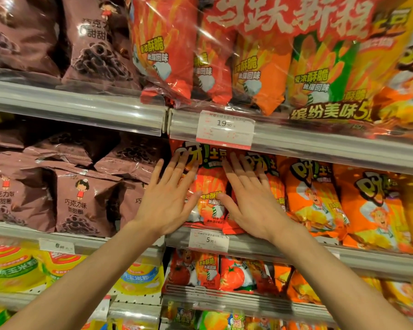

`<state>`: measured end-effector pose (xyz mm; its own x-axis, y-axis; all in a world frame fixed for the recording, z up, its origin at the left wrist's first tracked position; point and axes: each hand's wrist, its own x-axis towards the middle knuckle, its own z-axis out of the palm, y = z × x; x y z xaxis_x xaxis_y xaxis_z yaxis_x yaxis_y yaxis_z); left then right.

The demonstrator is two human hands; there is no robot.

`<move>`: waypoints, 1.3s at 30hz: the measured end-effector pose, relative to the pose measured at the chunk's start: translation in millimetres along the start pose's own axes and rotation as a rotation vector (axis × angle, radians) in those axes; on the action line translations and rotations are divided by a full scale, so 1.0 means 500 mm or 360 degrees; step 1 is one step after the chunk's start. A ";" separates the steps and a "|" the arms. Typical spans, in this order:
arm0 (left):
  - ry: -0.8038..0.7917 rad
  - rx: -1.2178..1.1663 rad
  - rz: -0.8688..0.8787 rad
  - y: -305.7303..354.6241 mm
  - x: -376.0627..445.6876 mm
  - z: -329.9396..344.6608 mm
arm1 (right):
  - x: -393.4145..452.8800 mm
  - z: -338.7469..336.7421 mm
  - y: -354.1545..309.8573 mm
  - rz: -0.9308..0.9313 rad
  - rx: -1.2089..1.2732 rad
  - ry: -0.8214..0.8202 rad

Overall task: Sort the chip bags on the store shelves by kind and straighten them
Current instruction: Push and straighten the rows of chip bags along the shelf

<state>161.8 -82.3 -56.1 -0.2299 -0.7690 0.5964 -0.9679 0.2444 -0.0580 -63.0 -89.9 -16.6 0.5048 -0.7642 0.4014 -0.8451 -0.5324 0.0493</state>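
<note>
A red chip bag stands upright at the left end of the middle shelf's orange row. My left hand lies flat on its left side with fingers straight and spread. My right hand presses flat on its right side, partly covering a second red bag behind it. Both thumbs touch the bag's front near its middle. To the right stand orange chip bags of the same brand. Brown chocolate-ring bags fill the shelf to the left.
The shelf above holds large red and orange multipacks and more brown bags. A 19.90 price tag and a 5.90 tag sit on the rails. Small red bags and yellow corn bags fill the lower shelves.
</note>
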 end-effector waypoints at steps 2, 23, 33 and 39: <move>0.0013 -0.0012 0.0021 0.014 0.002 -0.016 | -0.030 -0.014 0.023 0.0045 0.0013 0.0079; -0.0173 0.0191 0.0643 0.142 0.063 0.000 | -0.149 -0.003 0.155 0.0046 -0.0242 -0.0257; -0.0163 0.0198 0.0594 0.153 0.077 -0.010 | -0.137 -0.013 0.174 0.0014 -0.0201 -0.0229; -0.0116 0.0171 0.0513 0.173 0.102 0.010 | -0.124 -0.002 0.177 0.0032 -0.0205 -0.0260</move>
<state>65.8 -103.5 -34.7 -0.5283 -0.7035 0.4754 -0.8487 0.4208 -0.3205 -169.0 -89.2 -36.3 0.5005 -0.8287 0.2506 -0.8656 -0.4733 0.1636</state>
